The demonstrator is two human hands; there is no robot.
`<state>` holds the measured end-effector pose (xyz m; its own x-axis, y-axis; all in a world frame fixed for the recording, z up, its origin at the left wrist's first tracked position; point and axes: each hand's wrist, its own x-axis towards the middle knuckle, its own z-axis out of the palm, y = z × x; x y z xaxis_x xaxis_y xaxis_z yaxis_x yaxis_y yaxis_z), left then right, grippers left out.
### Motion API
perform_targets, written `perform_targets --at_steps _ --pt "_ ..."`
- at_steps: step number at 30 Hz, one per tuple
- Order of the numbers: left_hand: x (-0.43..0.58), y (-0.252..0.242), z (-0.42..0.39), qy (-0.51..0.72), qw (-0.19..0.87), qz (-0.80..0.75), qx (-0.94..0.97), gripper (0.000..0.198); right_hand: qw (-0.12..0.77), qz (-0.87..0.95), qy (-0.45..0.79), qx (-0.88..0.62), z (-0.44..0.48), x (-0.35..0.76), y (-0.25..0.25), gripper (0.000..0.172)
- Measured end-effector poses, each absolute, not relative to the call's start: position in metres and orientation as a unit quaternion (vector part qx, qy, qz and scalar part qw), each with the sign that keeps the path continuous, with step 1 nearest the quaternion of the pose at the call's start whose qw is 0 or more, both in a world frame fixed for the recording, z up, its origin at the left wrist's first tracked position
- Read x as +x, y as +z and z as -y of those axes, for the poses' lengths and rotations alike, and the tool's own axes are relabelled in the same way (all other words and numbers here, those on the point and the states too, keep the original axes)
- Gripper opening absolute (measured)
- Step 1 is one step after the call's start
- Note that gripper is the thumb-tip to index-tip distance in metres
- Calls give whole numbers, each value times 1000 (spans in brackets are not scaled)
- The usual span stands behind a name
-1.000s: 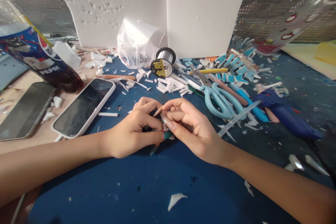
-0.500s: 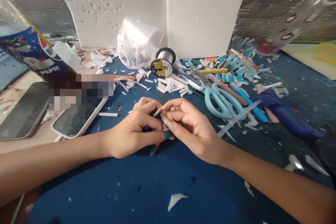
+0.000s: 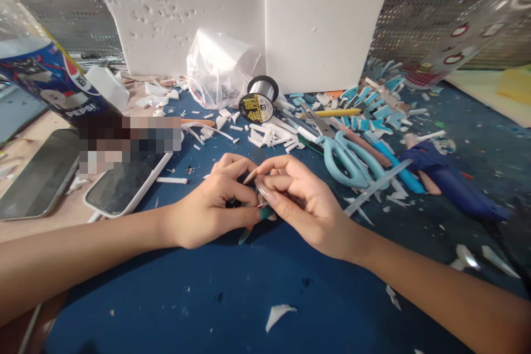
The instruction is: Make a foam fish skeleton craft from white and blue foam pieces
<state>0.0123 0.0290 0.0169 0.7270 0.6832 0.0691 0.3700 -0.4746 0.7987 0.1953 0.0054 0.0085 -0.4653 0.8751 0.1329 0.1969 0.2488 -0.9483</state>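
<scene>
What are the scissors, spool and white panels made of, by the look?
Scissors: handles likely plastic, smooth and evenly light blue; blades probably metal, grey with a dull sheen.
Spool: likely black plastic; its wound line looks shiny, perhaps nylon.
White panels: probably foam, matte, pitted on the left.

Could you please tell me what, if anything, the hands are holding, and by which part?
It cannot be told: the left hand and right hand are close together, hiding most of whatever lies between them.

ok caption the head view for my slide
Left hand and right hand meet over a scrap-strewn blue surface, spool and light-blue scissors beyond.
</scene>
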Motion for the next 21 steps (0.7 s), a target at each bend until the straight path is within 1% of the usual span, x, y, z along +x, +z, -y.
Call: perform_targets --at_steps 3,11,16,21 --pt "12 17 -29 194 407 -312 836 30 352 703 490 -375 -5 196 8 11" --pt "12 17 -29 192 408 -315 835 29 350 702 492 -377 -4 196 8 8" --pt "13 18 -28 193 408 -320 833 29 345 720 478 -367 -5 196 10 15" --pt "14 20 -27 194 411 -322 830 28 344 722 467 -377 -5 196 10 10"
